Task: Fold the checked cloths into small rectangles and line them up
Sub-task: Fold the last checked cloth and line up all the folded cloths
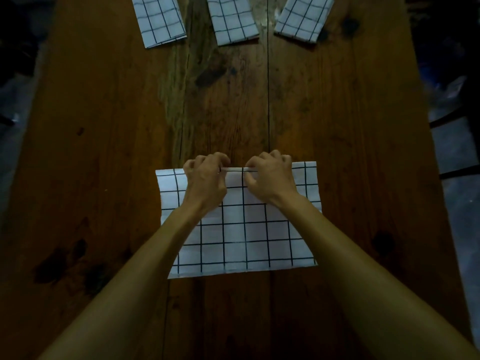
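A white cloth with a black check lies flat on the wooden table, close in front of me. My left hand and my right hand both pinch its far edge near the middle, side by side, lifting that edge slightly off the wood. Three folded checked cloths sit in a row at the far end: the left one, the middle one and the right one, which is turned at a slant.
The table's long edges run down both sides, with a dim floor beyond them. A dark chair frame stands off the right edge. Bare wood stretches between the open cloth and the folded row.
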`<action>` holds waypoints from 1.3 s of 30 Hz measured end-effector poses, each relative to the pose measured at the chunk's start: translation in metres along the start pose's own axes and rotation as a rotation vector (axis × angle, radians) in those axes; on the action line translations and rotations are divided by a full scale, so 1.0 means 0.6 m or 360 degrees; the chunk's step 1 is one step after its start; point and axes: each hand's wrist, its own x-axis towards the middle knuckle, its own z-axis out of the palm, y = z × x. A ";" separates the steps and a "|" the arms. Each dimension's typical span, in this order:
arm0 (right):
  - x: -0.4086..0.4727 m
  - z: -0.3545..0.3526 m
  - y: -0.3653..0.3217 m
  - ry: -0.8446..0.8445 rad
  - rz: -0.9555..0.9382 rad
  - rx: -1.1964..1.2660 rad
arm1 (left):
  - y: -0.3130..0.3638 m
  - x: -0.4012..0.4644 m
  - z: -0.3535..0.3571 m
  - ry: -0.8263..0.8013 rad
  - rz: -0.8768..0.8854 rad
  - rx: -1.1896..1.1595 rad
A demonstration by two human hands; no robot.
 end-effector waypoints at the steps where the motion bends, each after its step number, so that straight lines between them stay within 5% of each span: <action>1: -0.001 -0.010 -0.006 -0.0054 0.0006 0.0015 | 0.002 -0.001 -0.009 -0.0005 0.0013 -0.0011; 9: -0.050 -0.133 -0.079 -0.0510 0.0145 0.0316 | 0.033 -0.014 -0.088 0.0083 0.0169 -0.0090; 20: -0.176 -0.317 -0.178 -0.0196 0.0063 0.0498 | 0.132 -0.074 -0.234 0.0712 0.0430 -0.0318; 28: -0.241 -0.367 -0.219 0.0024 -0.0048 0.0561 | 0.183 -0.106 -0.290 0.0653 0.0745 -0.0480; 34: -0.272 -0.375 -0.222 0.0177 -0.0178 0.0405 | 0.196 -0.130 -0.299 0.0623 0.1099 -0.0108; 39: -0.278 -0.380 -0.212 0.0221 -0.0222 0.0322 | 0.206 -0.136 -0.321 0.0554 0.1035 0.0053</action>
